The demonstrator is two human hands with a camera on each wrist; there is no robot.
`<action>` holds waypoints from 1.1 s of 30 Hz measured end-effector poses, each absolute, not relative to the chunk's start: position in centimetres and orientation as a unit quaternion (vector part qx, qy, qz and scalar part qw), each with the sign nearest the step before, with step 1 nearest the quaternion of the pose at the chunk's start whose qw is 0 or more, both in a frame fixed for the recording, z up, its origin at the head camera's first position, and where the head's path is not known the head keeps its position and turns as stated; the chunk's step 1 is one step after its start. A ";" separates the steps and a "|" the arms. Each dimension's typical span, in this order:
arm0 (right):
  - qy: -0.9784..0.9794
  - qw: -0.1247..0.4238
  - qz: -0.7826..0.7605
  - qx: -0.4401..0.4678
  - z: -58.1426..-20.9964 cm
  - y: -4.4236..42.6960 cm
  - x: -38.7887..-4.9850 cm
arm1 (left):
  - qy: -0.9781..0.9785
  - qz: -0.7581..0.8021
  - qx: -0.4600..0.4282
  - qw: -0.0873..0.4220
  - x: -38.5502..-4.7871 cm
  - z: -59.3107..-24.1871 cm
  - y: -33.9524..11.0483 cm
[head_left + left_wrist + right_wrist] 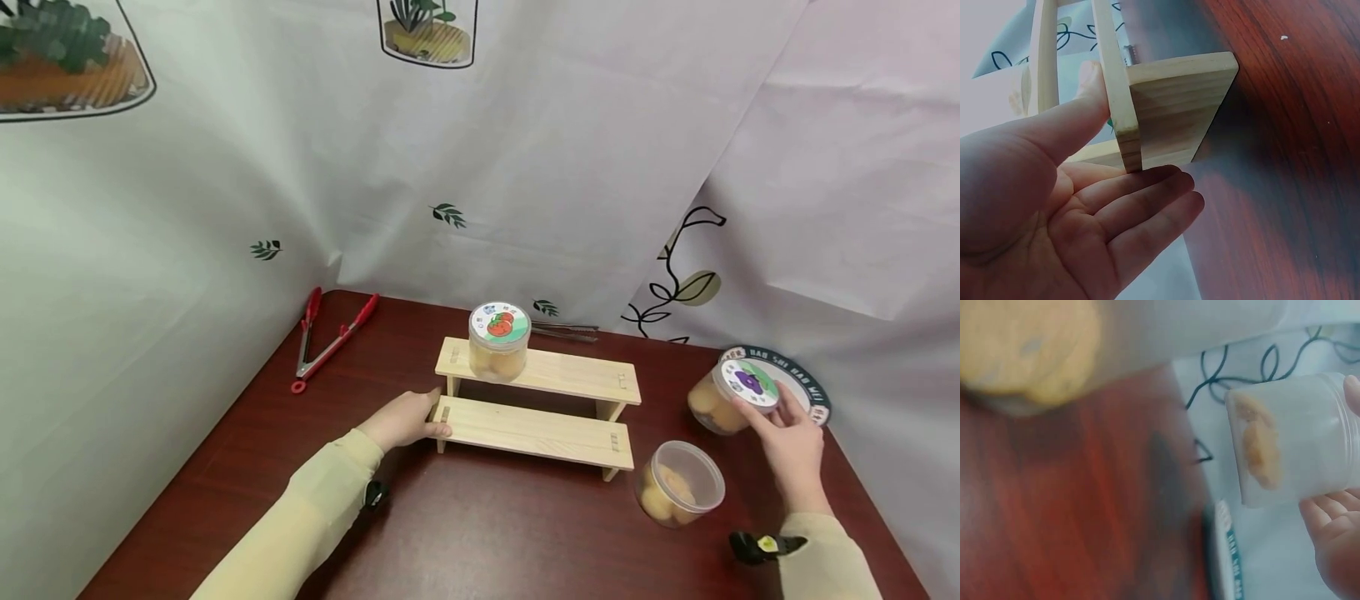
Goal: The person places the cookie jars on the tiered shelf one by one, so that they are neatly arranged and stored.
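Observation:
My left hand (405, 419) pinches the left end of the lower board of a two-step wooden stand (532, 427), thumb on top; the left wrist view shows the stand's board (1179, 90) close up. At the right, my right hand (793, 446) grips a clear lidded jar (712, 403) near its lid, which carries a purple-fruit label. Yellowish-brown pieces lie inside that jar (1300, 440). A lidless jar (678, 485) with similar pieces stands between the stand and my right hand. On the upper step sits another jar (498, 343) with a tomato label.
Red-handled tongs (333, 342) lie spread at the back left. Metal tongs (566, 331) lie behind the stand. A round plate with a lettered dark rim (821, 400) is at the back right, beside the held jar. Patterned cloth (562, 167) hangs along the table's (480, 533) back edge.

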State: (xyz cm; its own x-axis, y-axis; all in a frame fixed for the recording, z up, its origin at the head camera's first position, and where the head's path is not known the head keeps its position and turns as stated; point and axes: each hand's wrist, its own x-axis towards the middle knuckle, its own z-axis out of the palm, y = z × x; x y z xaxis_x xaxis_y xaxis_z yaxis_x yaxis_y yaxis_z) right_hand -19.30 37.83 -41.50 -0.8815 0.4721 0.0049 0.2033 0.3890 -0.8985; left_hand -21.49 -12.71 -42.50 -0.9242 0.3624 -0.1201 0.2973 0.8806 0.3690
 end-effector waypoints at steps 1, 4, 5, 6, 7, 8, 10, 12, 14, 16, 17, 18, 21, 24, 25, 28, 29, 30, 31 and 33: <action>-0.828 0.133 0.509 -0.198 -41.2 37.6 -19.3 | 0.966 0.174 0.171 0.092 -21.5 -42.5 -12.8; -0.842 0.139 0.494 -0.168 -40.5 37.0 -19.4 | 0.966 0.172 0.167 0.095 -21.5 -42.6 -12.8; -0.846 0.141 0.489 -0.159 -40.3 36.8 -19.4 | 0.966 0.172 0.166 0.097 -21.5 -42.5 -12.8; -0.849 0.145 0.486 -0.150 -40.1 36.6 -19.4 | 0.966 0.169 0.167 0.098 -21.6 -42.5 -12.8; -0.850 0.149 0.486 -0.139 -39.9 36.4 -19.4 | 0.966 0.168 0.168 0.099 -21.6 -42.5 -12.8; -0.850 0.153 0.487 -0.129 -39.7 36.2 -19.4 | 0.966 0.167 0.169 0.101 -21.7 -42.5 -12.7; -0.851 0.159 0.488 -0.111 -39.2 35.8 -19.3 | 0.966 0.166 0.170 0.103 -21.8 -42.3 -12.6; -0.849 0.164 0.493 -0.096 -38.6 35.2 -19.2 | 0.966 0.163 0.169 0.104 -21.8 -42.2 -12.5; -0.845 0.165 0.502 -0.083 -38.1 34.7 -19.1 | 0.967 0.164 0.164 0.109 -21.8 -42.2 -12.5; -0.847 0.164 0.500 -0.074 -37.7 34.1 -19.0 | 0.967 0.160 0.163 0.112 -21.7 -42.2 -12.5; -0.849 0.164 0.497 -0.070 -37.5 33.9 -19.0 | 0.967 0.158 0.162 0.115 -21.7 -42.1 -12.4; -0.850 0.163 0.497 -0.067 -37.3 33.7 -19.0 | 0.967 0.156 0.161 0.118 -21.6 -42.1 -12.4; -0.859 0.160 0.483 -0.058 -36.9 33.1 -19.0 | 0.967 0.153 0.163 0.121 -21.5 -42.0 -12.3; -0.857 0.151 0.490 -0.049 -36.5 32.6 -19.1 | 0.966 0.158 0.163 0.121 -21.5 -42.0 -12.3; -0.859 0.149 0.488 -0.047 -36.4 32.4 -19.1 | 0.966 0.160 0.163 0.122 -21.4 -42.0 -12.3; -0.862 0.146 0.483 -0.041 -36.0 31.8 -19.3 | 0.965 0.166 0.163 0.122 -21.4 -41.9 -12.3; -0.866 0.147 0.476 -0.038 -35.9 31.6 -19.4 | 0.965 0.166 0.163 0.122 -21.4 -41.9 -12.3; -0.867 0.147 0.474 -0.035 -35.8 31.3 -19.5 | 0.965 0.167 0.163 0.122 -21.4 -41.9 -12.3; -0.867 0.147 0.474 -0.031 -35.7 31.1 -19.6 | 0.964 0.169 0.164 0.122 -21.3 -41.9 -12.3; -0.867 0.145 0.476 -0.021 -35.6 30.5 -19.7 | 0.964 0.171 0.164 0.122 -21.4 -41.9 -12.4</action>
State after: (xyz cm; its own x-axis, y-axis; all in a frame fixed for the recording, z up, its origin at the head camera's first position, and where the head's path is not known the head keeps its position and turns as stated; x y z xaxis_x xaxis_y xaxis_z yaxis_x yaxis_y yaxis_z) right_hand -19.72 30.50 -35.56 -0.9569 0.1749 0.2320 -0.1015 0.5469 -0.8311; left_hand -21.35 -12.36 -41.89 -0.9165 0.3580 -0.1786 0.2749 0.8878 0.3692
